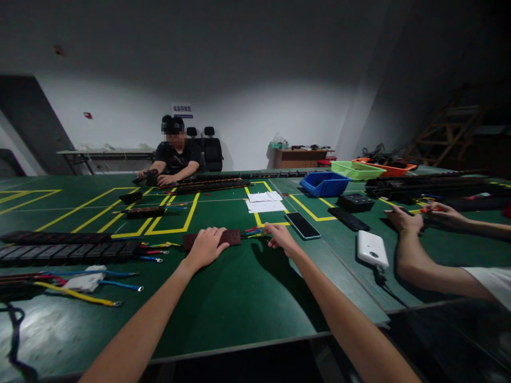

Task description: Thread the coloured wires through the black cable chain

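My left hand (pixel 206 246) lies over a dark reddish-brown block (pixel 233 238) on the green table, fingers on its top and the thumb toward the right. Blue, red and yellow-green wires (pixel 252 232) come out of the block's right end. At the tips of these wires, my right hand (pixel 279 237) has its thumb and index finger pinched together. White papers (pixel 264 202) lie beyond the wires, and a phone (pixel 303 226) is just right of my right hand.
Long black strips (pixel 72 252) with ringed wire ends lie at left. Right are a power bank (pixel 372 249), a black box (pixel 355 202), a blue bin (pixel 325 184) and another person's hands (pixel 405 219). A person (pixel 175 157) works across the table.
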`<action>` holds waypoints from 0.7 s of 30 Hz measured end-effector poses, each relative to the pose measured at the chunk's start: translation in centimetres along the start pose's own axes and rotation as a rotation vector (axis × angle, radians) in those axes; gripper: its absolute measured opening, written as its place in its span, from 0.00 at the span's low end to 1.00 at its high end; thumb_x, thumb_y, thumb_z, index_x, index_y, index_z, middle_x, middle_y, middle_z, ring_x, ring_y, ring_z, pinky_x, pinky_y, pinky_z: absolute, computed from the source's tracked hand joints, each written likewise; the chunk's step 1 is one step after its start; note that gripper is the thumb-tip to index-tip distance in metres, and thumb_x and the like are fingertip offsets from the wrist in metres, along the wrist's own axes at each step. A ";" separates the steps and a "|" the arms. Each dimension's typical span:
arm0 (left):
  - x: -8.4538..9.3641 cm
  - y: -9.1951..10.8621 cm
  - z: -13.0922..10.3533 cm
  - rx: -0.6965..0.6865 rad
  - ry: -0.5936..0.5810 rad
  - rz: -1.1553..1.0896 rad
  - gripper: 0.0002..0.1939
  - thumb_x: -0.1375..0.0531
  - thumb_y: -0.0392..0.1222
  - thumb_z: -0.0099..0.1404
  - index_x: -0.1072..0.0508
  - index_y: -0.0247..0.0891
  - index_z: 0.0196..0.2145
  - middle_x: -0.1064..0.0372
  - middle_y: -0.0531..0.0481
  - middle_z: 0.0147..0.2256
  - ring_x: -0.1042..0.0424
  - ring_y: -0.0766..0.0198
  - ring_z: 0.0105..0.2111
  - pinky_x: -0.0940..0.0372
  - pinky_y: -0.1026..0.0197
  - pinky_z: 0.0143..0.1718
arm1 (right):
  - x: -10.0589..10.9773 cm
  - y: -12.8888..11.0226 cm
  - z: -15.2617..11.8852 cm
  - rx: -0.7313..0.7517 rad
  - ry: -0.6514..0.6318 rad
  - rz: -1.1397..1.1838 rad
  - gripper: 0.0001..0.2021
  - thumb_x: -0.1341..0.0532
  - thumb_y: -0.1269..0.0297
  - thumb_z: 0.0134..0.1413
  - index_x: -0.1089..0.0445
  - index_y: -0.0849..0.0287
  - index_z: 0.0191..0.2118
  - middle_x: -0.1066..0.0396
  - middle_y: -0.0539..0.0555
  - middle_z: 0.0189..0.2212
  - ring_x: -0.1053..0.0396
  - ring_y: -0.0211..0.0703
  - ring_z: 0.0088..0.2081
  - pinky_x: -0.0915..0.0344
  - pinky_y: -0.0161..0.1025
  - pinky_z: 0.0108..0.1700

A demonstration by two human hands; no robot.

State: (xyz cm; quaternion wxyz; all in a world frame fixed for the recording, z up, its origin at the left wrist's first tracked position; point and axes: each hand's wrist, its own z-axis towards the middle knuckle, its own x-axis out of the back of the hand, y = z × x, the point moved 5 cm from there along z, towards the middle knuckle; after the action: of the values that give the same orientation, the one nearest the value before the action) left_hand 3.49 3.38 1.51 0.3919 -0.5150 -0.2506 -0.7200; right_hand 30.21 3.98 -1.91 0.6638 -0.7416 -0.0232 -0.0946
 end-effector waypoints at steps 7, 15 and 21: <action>0.1 0.0 0.0 0.000 0.005 -0.024 0.25 0.46 0.55 0.72 0.34 0.38 0.60 0.29 0.40 0.52 0.31 0.51 0.51 0.39 0.50 0.52 | -0.2 0.8 0.5 0.005 -0.040 -0.069 0.18 0.45 0.53 0.68 0.29 0.65 0.42 0.28 0.54 0.34 0.38 0.27 0.15 0.45 0.28 0.13; 0.1 0.0 0.0 -0.006 0.009 -0.018 0.25 0.47 0.55 0.72 0.34 0.37 0.60 0.29 0.40 0.51 0.30 0.52 0.50 0.40 0.51 0.51 | -0.2 0.7 0.3 -0.028 -0.036 -0.057 0.17 0.46 0.54 0.68 0.30 0.65 0.43 0.28 0.57 0.38 0.35 0.29 0.16 0.42 0.29 0.15; 0.0 -0.1 -0.1 -0.006 0.018 -0.013 0.25 0.46 0.55 0.72 0.34 0.37 0.60 0.28 0.40 0.51 0.30 0.52 0.49 0.40 0.51 0.51 | -0.1 0.9 0.2 -0.038 -0.026 -0.036 0.17 0.46 0.55 0.68 0.30 0.65 0.41 0.27 0.59 0.40 0.32 0.30 0.17 0.41 0.29 0.15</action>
State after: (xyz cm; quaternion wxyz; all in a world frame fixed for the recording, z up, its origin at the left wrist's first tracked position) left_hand 3.34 3.37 1.50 0.3877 -0.5081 -0.2484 -0.7279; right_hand 30.31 4.10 -2.79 0.6476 -0.7545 -0.0435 -0.0971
